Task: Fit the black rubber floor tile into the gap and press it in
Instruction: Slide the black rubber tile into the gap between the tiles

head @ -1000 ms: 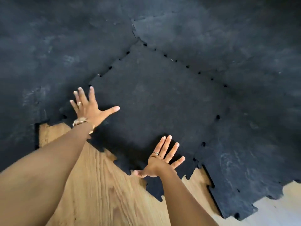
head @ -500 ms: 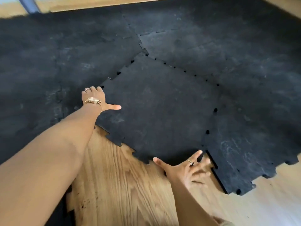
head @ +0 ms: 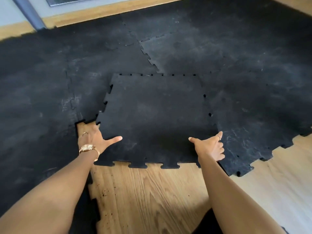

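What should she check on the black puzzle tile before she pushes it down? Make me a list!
1. Both hands gripping the black rubber floor tile: ok, left hand and right hand hold its side edges.
2. Far edge seated: not ok, open notch holes show along it.
3. Left edge seated: not ok, its teeth lie over the neighbouring black rubber mat.
4. Right edge seated: not ok, holes still show.
5. Wooden floor near the tile free of clutter: ok.
6. Fingers clear of the seams: cannot tell.

Oak-grain wood floor (head: 148,196); black rubber mats (head: 236,48); wooden baseboard (head: 104,11) at far wall.
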{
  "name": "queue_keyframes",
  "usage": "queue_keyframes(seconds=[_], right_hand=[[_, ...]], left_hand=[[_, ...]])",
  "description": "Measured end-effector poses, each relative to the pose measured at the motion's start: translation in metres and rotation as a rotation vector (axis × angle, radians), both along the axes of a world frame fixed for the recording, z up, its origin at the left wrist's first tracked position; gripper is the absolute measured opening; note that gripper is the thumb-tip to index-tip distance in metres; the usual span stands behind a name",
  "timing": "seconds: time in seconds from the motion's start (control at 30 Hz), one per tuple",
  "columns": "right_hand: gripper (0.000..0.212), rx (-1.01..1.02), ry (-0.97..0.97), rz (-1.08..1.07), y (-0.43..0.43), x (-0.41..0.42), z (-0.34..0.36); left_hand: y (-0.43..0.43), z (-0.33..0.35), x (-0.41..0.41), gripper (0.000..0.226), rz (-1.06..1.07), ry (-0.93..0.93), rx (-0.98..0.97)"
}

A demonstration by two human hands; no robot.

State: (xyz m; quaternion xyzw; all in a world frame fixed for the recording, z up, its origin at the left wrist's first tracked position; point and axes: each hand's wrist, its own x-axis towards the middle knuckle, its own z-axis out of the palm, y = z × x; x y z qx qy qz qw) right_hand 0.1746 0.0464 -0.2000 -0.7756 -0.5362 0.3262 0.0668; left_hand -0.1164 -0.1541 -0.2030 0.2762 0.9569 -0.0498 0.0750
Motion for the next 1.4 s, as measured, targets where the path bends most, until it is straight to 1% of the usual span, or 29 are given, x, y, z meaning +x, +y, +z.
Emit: queue_keyframes(seconds=[0.1,0.23,0.4,0.6,0.73,0.93,1.07,1.4], right_hand=[[0.112,0.013,0.028,0.032,-0.005,0.002,0.000],[0.106,0.010,0.063,0.124,-0.017,0.005,-0.002],[0.102,-0.026,0.038,0.218,-0.030,0.020,-0.008],[0.098,0.021,-0.014,0.259,-0.024,0.042,-0.006],[0.096,0.016,-0.021,0.245,-0.020,0.048,-0.003],[0.094,0.057,-0.010,0.199,-0.018,0.046,-0.005],[0.090,0.075,-0.058,0.236,-0.015,0.051,-0.006],[0.091,0.046,-0.067,0.269,-0.011,0.058,-0.015]], left_hand=[[-0.037,-0.002,0.022,0.116,0.066,-0.016,-0.011],[-0.087,-0.010,0.060,0.101,0.169,-0.076,-0.058],[-0.127,-0.017,0.105,0.102,0.259,-0.124,-0.099],[-0.136,-0.020,0.159,0.095,0.335,-0.204,-0.124],[-0.138,-0.019,0.178,0.092,0.382,-0.250,-0.131],[-0.133,-0.019,0.175,0.094,0.412,-0.293,-0.171],[-0.129,-0.018,0.176,0.092,0.453,-0.350,-0.183],[-0.131,-0.016,0.181,0.090,0.468,-0.375,-0.179]])
